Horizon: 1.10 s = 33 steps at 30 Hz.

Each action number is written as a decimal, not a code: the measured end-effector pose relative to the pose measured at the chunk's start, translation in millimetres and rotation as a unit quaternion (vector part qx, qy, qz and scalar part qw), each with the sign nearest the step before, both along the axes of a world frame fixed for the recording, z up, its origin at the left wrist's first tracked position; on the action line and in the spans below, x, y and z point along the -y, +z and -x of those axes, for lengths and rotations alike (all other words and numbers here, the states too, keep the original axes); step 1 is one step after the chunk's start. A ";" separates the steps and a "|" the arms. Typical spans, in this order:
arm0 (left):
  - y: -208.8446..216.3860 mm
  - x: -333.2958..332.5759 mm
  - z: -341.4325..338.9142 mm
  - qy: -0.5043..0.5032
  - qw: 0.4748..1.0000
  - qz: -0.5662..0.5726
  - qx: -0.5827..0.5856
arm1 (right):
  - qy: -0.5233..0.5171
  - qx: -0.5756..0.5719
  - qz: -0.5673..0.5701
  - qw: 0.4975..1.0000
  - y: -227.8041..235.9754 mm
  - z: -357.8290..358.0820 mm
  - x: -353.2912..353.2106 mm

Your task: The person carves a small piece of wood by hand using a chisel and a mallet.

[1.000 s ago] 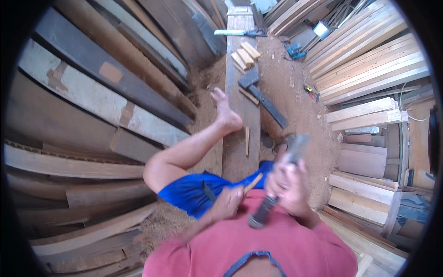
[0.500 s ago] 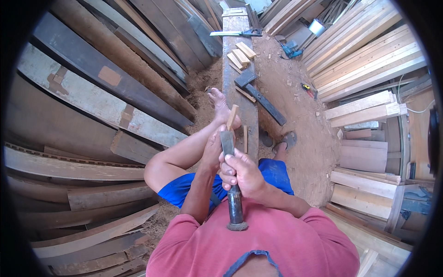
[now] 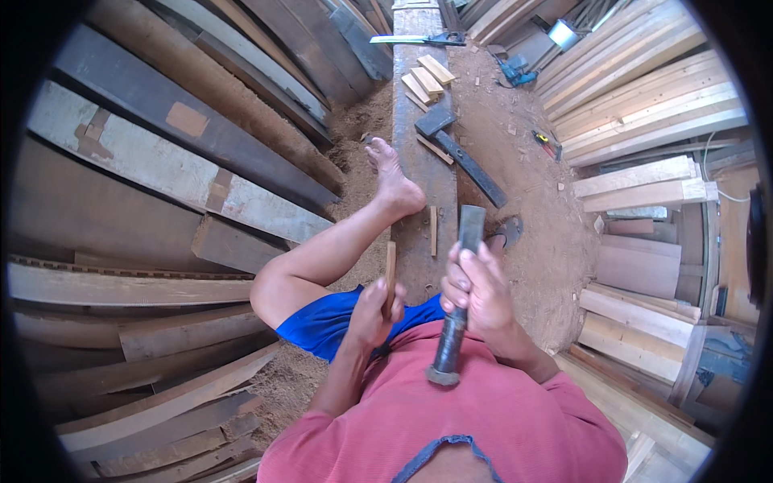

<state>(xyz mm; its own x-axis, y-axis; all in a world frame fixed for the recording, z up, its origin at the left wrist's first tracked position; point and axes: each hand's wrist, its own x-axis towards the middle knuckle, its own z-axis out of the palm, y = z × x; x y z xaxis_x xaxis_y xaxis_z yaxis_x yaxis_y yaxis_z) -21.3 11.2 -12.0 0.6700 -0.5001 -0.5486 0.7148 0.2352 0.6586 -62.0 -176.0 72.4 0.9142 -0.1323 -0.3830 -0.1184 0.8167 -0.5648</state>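
Note:
My left hand (image 3: 372,312) is closed round a thin wooden strip (image 3: 390,270), which points upward out of the fist in front of my lap. To its right, my right hand (image 3: 480,291) grips a wide-bladed chisel (image 3: 451,342). The chisel's flat metal blade points away from me, and its dark handle with a frayed butt end lies toward my chest. The two hands are apart. Ahead of them is a worn wooden bench (image 3: 411,229), with a dark mallet (image 3: 471,165) resting across its right edge and another thin strip (image 3: 433,231) lying near me.
Farther along the bench lie several small wood pieces (image 3: 432,71) and a handsaw (image 3: 417,39). Boards (image 3: 153,193) lean along the left; stacked lumber (image 3: 644,105) stands at the right. A blue power tool (image 3: 515,72) and a yellow-and-red hand tool (image 3: 546,145) lie on the sawdust-covered ground.
My hands have separated: the left has drawn back toward my lap with the strip, while the right has moved rightward with the chisel. The blade no longer rests against the strip.

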 end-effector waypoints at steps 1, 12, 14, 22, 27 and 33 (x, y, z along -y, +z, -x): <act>6.8 13.9 -17.3 0.008 1.000 0.016 -0.010 | -0.001 -0.031 -0.068 0.997 -9.9 -10.2 -4.6; 34.9 36.3 -81.5 -0.045 0.971 -0.086 0.218 | 0.177 0.017 -0.070 0.982 -6.1 -18.8 -55.8; 18.9 27.8 -76.9 -0.068 0.972 0.013 0.225 | 0.170 0.019 -0.061 0.983 -3.4 -14.2 -55.4; 14.2 -10.3 -21.5 -0.175 0.832 -0.133 0.509 | 0.032 0.036 0.036 0.998 16.6 17.2 -16.0; 4.9 -18.1 3.9 -0.038 0.997 0.022 0.056 | -0.067 0.005 0.106 0.992 18.8 23.2 20.8; 11.5 27.2 -84.2 -0.064 0.986 0.137 0.066 | 0.068 -0.005 -0.067 0.995 -15.7 -33.2 -25.9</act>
